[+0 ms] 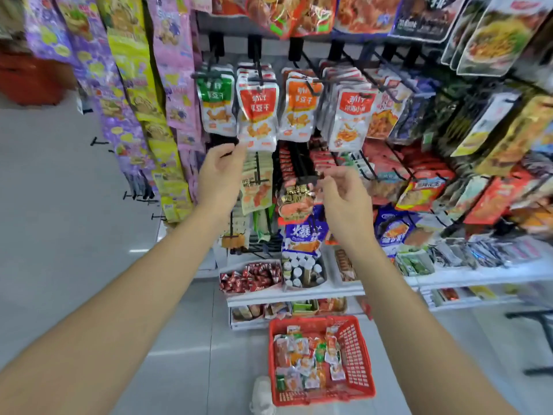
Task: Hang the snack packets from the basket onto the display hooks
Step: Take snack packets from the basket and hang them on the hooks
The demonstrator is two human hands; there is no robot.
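Shelving filled the right side of the view: a white metal display rack [478, 275] crowded with hanging bags, its right edge smeared and hard to read. Below it lay the grey tiled floor [74, 175]. A red plastic mesh basket [359, 354] stood on the floor at the foot of the rack, between the two forearms and well below both hands. Loose foil snack packets [302, 363] lay jumbled in it, covering its bottom. A pale object touched the basket's near left corner, too blurred to identify.

Along the rack's top rail, near its left edge, ran black wire display hooks [258, 64]. A red-and-white foil snack packet [257, 115] hung at the front of the second hook from that edge. It hung between a green-and-white packet [216, 106] and an orange-and-white packet [299, 112].

The left hand [221, 172] was raised just beneath it, thumb and fingers pinching the packet's lower left corner. The right hand [344, 196] was held lower and apart, before the rack's middle rows, fingers loosely curled with thumb and forefinger close together. Whether they held anything could not be told, because dark packaging behind them muddled the outline.
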